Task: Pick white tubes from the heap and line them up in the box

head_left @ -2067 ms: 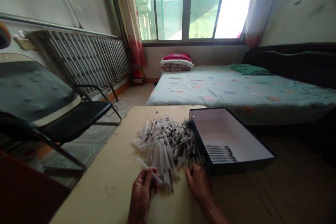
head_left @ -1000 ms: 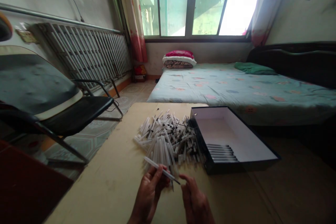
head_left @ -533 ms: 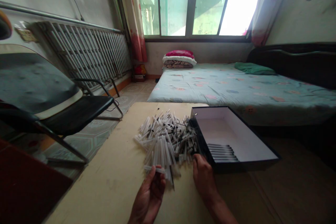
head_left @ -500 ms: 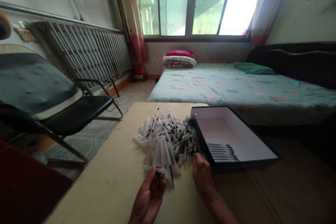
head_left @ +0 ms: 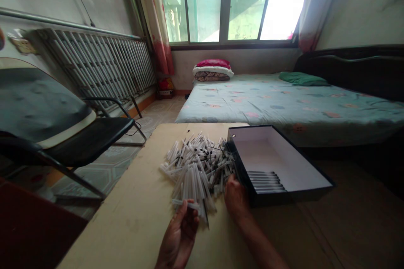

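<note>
A heap of clear plastic pen tubes (head_left: 198, 166) lies on the pale wooden table (head_left: 132, 218). My left hand (head_left: 179, 235) is at the near edge of the heap, fingers curled round one clear tube (head_left: 186, 204). My right hand (head_left: 235, 199) rests on the heap's right side, against the black box (head_left: 312, 191), fingers bent into the tubes; what they hold is hidden. The white-lined box holds a short row of dark pens (head_left: 265, 180) near its front wall.
A black folding chair (head_left: 72, 143) stands left of the table, a radiator (head_left: 101, 67) along the wall behind it. Beyond the table is a bed (head_left: 284, 109) with folded bedding under the window.
One second ago both hands met over a thin refill at the tube in my left hand. My right hand has since gone to the heap's right side beside the box. The left hand keeps its tube.
</note>
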Tool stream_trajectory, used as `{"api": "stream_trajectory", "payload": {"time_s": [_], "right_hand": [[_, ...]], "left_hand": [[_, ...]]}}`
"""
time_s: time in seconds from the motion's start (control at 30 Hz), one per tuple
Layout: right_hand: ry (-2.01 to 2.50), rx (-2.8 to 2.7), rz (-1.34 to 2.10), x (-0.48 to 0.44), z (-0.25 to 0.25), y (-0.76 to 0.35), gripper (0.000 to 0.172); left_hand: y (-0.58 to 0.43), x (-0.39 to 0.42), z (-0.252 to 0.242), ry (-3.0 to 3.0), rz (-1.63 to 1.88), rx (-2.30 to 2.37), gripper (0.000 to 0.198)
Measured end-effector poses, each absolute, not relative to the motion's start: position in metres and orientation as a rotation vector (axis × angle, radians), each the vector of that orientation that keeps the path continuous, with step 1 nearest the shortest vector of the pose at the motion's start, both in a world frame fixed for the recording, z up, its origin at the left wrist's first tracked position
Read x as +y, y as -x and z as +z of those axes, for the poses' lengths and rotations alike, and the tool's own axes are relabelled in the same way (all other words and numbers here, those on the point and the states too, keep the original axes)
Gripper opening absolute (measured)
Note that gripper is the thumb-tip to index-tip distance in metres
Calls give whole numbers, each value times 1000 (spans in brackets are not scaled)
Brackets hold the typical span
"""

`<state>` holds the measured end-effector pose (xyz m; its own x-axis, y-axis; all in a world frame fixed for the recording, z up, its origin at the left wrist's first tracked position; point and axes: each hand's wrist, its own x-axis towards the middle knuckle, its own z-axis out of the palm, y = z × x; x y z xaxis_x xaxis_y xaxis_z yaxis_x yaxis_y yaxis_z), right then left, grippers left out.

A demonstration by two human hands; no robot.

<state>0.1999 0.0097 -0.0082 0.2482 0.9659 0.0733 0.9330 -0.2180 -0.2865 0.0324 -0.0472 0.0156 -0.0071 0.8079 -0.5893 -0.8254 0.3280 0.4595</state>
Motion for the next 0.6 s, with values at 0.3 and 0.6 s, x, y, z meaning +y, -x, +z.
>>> {"api": "stream_trajectory", "payload": {"time_s": [0.3, 0.6], "right_hand": [[2073, -1804, 282, 12, 0, -205, 17], [1566, -1505, 655, -38, 16, -190, 11]], "left_hand": [[-33, -47, 14, 30, 1280, 922, 13], [-31, -46, 8, -85, 1322, 981, 10]]}}
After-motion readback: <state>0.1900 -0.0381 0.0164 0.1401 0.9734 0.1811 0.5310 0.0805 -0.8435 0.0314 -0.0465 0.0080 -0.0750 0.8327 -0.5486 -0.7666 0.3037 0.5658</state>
